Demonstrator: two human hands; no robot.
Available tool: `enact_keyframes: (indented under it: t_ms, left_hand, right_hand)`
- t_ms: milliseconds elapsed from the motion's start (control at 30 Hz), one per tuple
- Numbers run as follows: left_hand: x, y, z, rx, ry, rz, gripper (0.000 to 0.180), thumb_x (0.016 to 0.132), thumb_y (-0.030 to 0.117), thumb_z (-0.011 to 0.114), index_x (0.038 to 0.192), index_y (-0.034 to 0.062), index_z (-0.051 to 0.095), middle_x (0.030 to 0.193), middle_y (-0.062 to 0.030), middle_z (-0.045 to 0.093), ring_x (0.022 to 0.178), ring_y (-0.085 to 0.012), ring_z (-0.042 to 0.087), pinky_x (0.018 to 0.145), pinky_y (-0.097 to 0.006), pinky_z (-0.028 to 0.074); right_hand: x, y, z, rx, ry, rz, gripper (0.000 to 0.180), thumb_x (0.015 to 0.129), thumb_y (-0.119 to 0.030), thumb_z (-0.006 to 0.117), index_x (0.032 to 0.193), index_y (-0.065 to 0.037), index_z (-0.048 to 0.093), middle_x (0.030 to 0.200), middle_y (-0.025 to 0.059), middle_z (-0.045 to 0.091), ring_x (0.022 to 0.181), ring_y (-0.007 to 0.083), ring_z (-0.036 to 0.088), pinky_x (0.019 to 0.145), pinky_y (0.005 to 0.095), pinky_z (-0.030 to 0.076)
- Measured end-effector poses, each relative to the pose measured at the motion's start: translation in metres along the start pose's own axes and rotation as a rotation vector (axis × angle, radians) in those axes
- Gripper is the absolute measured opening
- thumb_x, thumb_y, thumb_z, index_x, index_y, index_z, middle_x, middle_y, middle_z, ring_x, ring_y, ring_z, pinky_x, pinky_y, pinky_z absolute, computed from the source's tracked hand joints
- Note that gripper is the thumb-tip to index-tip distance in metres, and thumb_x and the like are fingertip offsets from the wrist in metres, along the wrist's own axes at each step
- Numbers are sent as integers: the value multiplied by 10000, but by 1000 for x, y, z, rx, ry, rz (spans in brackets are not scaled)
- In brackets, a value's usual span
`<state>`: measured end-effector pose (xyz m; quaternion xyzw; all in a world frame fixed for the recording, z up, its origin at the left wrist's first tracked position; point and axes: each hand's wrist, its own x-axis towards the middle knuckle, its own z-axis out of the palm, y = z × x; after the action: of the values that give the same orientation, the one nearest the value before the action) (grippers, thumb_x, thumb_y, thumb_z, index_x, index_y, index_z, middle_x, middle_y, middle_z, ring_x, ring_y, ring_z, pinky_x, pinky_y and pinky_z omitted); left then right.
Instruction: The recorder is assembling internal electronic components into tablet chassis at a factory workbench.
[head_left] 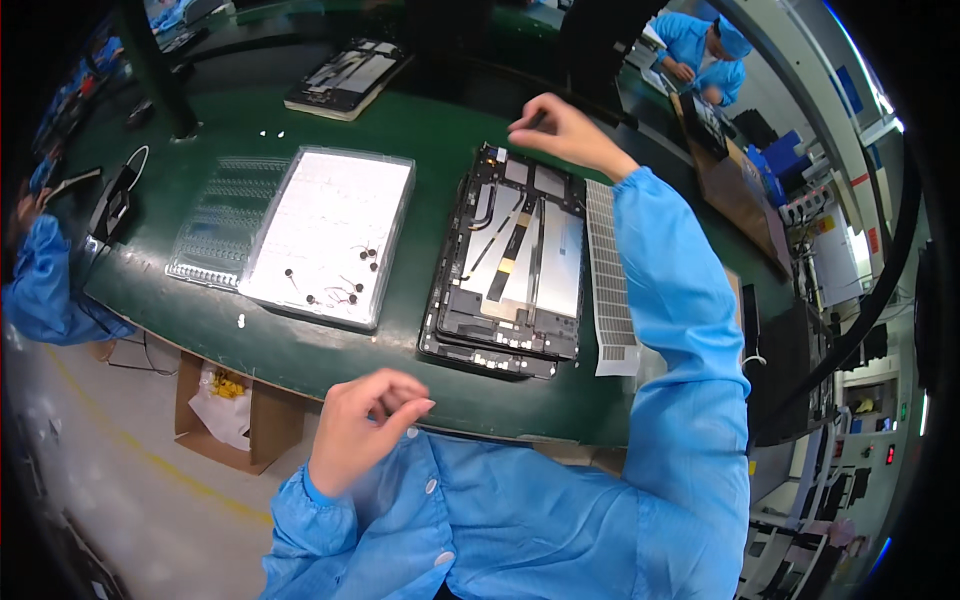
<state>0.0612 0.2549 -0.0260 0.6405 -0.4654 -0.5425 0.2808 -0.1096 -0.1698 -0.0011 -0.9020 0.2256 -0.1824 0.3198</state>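
Note:
A stack of opened tablets (562, 262) lies in front of me, with silver plates, dark ribbon cables and black frames exposed. Above its far edge is my right hand (570, 138), thumb and fingers closed in a pinch; anything between the tips is too small to make out. My left hand (365, 425) hovers over the near table edge with curled fingers and the thumb against them, their contents hidden. To the left of the tablets sits a clear plastic tray with a white top (335, 215). Several small round black parts with thin wires (360, 289) are scattered on its near portion.
An empty clear ribbed tray (225, 210) lies at the left. A sheet of grey labels (609, 270) runs along the tablets' right side. Farther back rests another opened tablet (350, 76). A cardboard box (285, 425) stands below the table. Co-workers (695, 55) sit at far right and left.

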Motion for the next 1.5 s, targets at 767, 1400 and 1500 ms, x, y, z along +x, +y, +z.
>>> enact_keyframes:
  t_ms: [767, 1400, 1500]
  left_hand:
    - [68, 3, 28, 171, 373, 453, 1062, 696, -56, 804, 1591, 84, 249, 1461, -201, 521, 1262, -285, 578, 1060, -385, 474]
    - [63, 142, 24, 949, -192, 968, 309, 892, 362, 689, 1050, 110, 771, 1415, -240, 524, 1296, -418, 511, 1087, -533, 415]
    - [107, 166, 82, 1112, -416, 936, 362, 979, 375, 566, 1203, 132, 715, 1420, -247, 516, 1338, -418, 473, 1129, -533, 362]
  right_hand:
    - [-123, 1, 55, 310, 658, 215, 194, 1018, -192, 609, 1069, -22, 530, 1177, 170, 704, 999, 179, 665, 891, 274, 512]
    - [-273, 26, 31, 39, 789, -64, 234, 1012, -155, 591, 1229, -112, 667, 960, 67, 748, 796, 180, 682, 711, 307, 551]
    - [-290, 18, 29, 397, 802, 136, 223, 1023, -206, 591, 1170, -72, 692, 878, 37, 728, 680, 88, 608, 598, 230, 490]
